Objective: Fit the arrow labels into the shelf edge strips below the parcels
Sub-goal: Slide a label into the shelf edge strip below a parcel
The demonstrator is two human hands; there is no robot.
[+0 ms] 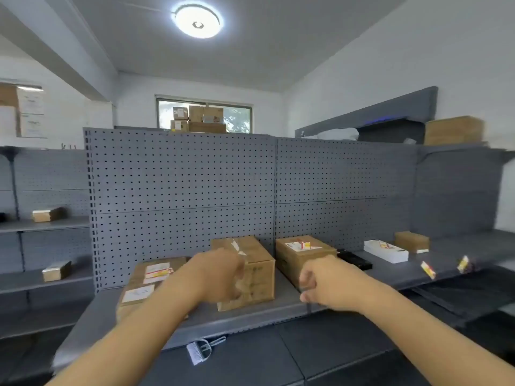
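Two red-yellow arrow labels (427,270) tilted on the shelf edge strip (412,282), both hands (blurred) curled, grip unclear

The grey shelf (278,307) in front of me carries three brown cardboard parcels (295,254) in a row against its pegboard back, then a black box (355,260), a white packet (386,250) and a small carton (412,240).

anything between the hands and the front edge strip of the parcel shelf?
Nothing visible. Left hand and right hand are raised over the shelf in front of the cardboard boxes; the edge strip below them is unobstructed.
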